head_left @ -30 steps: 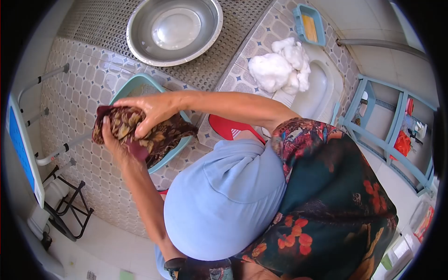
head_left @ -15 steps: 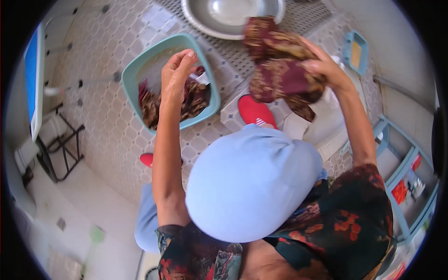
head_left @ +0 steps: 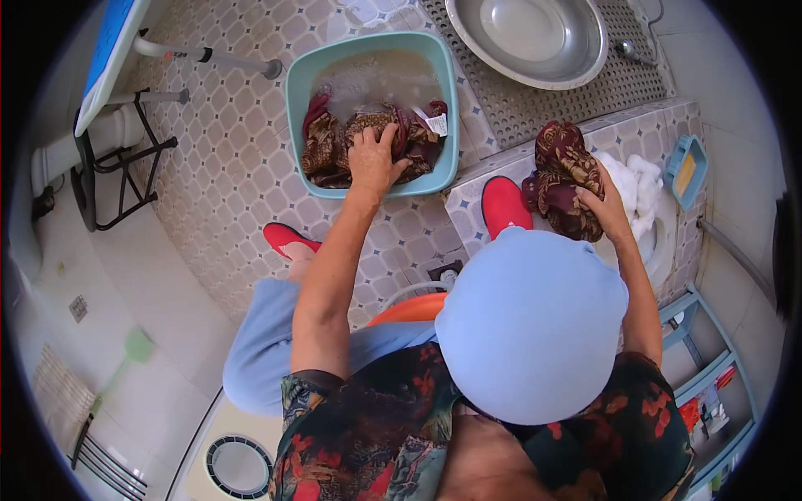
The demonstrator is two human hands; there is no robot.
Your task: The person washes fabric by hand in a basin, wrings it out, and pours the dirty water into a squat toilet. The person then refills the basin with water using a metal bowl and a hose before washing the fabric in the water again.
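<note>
My left hand presses, fingers spread, on the soaked cloth in the teal basin; my right hand grips the wrung bundle on the tiled step's edge.

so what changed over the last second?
The right hand carried the wrung cloth bundle from over the teal basin across to the tiled ledge, still gripping it. The left hand let go and dropped onto the soaking cloth in the basin. The steel bowl is unchanged.

Right hand lowered wrung cloth onto tiled ledge, left hand now pressing laundry in basin
</note>
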